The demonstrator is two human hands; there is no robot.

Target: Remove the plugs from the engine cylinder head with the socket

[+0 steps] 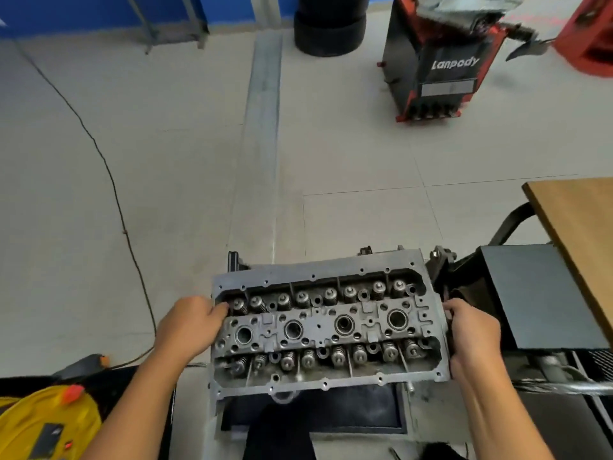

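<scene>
Cylinder head (326, 322): grey metal casting, low centre of the view, top face up, tilted slightly with its right end farther away. Two rows of valve springs (318, 298) run along its far and near sides; four round plug wells (344, 324) sit in a line down the middle. Left hand (189, 323): grips the head's left end, fingers curled over the edge beside the first spring. Right hand (472, 336): grips the head's right end, thumb on the upper corner, fingers wrapped round the side and mostly hidden. Black box (537, 293): just right of the head, behind the right hand. Wooden board (577, 220): at the right edge, overlapping the box. Yellow case (46, 423): bottom left corner. Cable (109, 180): dark, trailing across the pale floor on the left. Red-and-black machine (441, 61): far side, marked "Lanpody". Tyres (328, 28): stacked, top centre.
</scene>
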